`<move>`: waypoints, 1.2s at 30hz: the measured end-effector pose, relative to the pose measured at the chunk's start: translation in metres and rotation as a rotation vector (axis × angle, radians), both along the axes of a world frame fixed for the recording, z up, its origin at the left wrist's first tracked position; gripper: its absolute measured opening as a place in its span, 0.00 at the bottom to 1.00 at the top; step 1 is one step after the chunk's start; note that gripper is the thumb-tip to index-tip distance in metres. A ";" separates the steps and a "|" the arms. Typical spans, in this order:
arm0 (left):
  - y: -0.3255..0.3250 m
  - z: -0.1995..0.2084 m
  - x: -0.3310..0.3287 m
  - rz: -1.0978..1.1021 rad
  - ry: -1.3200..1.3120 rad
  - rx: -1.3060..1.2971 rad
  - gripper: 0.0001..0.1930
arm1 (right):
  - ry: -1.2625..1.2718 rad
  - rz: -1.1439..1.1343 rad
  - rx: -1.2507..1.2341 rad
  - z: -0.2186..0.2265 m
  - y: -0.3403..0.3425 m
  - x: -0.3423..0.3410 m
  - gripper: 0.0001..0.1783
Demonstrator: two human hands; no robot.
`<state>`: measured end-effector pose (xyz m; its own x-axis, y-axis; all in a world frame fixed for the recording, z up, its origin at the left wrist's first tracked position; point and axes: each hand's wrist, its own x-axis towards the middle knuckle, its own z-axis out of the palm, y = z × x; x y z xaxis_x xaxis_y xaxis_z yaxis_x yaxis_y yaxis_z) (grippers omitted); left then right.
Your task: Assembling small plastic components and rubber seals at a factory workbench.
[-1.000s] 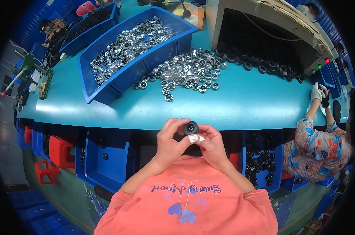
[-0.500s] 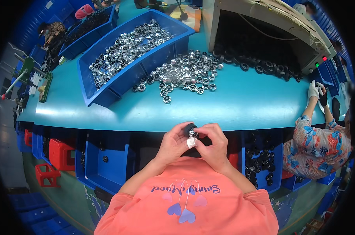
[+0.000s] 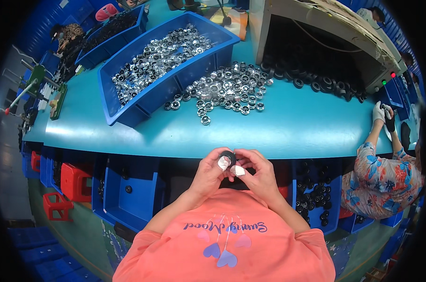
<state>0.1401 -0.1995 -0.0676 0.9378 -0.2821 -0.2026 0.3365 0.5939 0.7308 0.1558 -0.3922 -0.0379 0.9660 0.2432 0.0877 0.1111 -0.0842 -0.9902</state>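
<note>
A small black toy tyre (image 3: 230, 155) is held upright in front of my chest, just off the table's near edge. Fingers of my left hand (image 3: 207, 173) wrap round it, with the white-wrapped thumb pressed on its face. My right hand (image 3: 260, 173) is closed against the tyre's right side, and its white-wrapped thumb sits just below the rim. Whatever is inside the tyre is mostly covered by my thumbs. Beyond my hands a pile of chrome wheel hubs (image 3: 229, 87) lies loose on the teal table (image 3: 199, 141).
A blue bin (image 3: 149, 101) of chrome hubs stands behind left. Black tyres (image 3: 325, 84) spill from a box-shaped machine (image 3: 264, 35) at back right. Below the table are a blue bin (image 3: 128, 207) at left and another holding black wheels (image 3: 316, 192) at right. A gloved co-worker (image 3: 382, 174) sits at right.
My thumbs have moved apart, the left one up onto the tyre's face. The shiny hub seen in the tyre before is now mostly covered. The whole view has shifted slightly.
</note>
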 end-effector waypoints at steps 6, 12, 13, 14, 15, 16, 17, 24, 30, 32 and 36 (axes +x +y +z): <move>-0.005 0.007 0.001 -0.040 -0.014 0.050 0.25 | 0.036 -0.024 0.018 -0.010 -0.001 0.004 0.21; 0.001 0.003 0.001 -0.075 -0.035 0.000 0.28 | 0.219 0.007 0.249 -0.019 -0.002 0.005 0.20; 0.001 0.004 0.002 -0.078 -0.027 0.012 0.28 | 0.227 0.007 0.268 -0.022 -0.002 0.005 0.21; 0.001 0.006 0.002 -0.073 -0.013 0.031 0.28 | 0.233 0.006 0.287 -0.024 -0.002 0.005 0.21; -0.001 0.009 0.002 -0.060 -0.007 0.043 0.28 | 0.212 0.003 0.286 -0.026 -0.001 0.005 0.21; -0.002 0.011 0.002 -0.045 0.000 0.055 0.28 | 0.170 0.004 0.245 -0.023 0.000 0.005 0.21; -0.006 0.013 0.002 -0.023 -0.001 0.060 0.28 | 0.128 0.003 0.204 -0.019 0.001 0.006 0.21; -0.008 0.012 0.000 0.022 0.003 0.076 0.28 | -0.172 -0.119 -0.079 -0.010 0.007 0.002 0.24; -0.008 0.006 -0.002 0.009 -0.029 0.083 0.27 | -0.264 -0.200 -0.084 -0.010 0.012 -0.001 0.21; -0.009 0.006 -0.003 0.031 -0.007 0.098 0.27 | -0.329 -0.220 -0.122 -0.010 0.013 -0.003 0.22; -0.011 0.003 -0.004 0.057 -0.030 0.112 0.27 | -0.454 -0.248 -0.185 -0.010 0.015 -0.002 0.22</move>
